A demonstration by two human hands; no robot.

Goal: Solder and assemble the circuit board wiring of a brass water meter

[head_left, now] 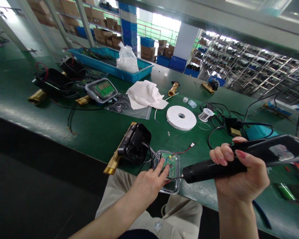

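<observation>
My right hand (239,166) is wrapped round a black electric screwdriver (209,170), which lies almost level. Its thin bit reaches left to the lower part of a green circuit board (173,161) in a clear plastic case (176,187) at the table's front edge. My left hand (151,179) rests on the board with its fingers apart, close to the bit's tip. Thin wires run from the board to a black housing (134,142) on a brass pipe fitting (112,164), just left of the case. A red wire with a white connector (191,144) extends from the board.
Beyond the case are small screws (168,133), a white tape roll (181,118), a solder spool (205,114) and a white cloth (147,94). Other meter units (102,90) and a blue tray (137,77) stand farther left. Black cables (214,127) tangle at the right.
</observation>
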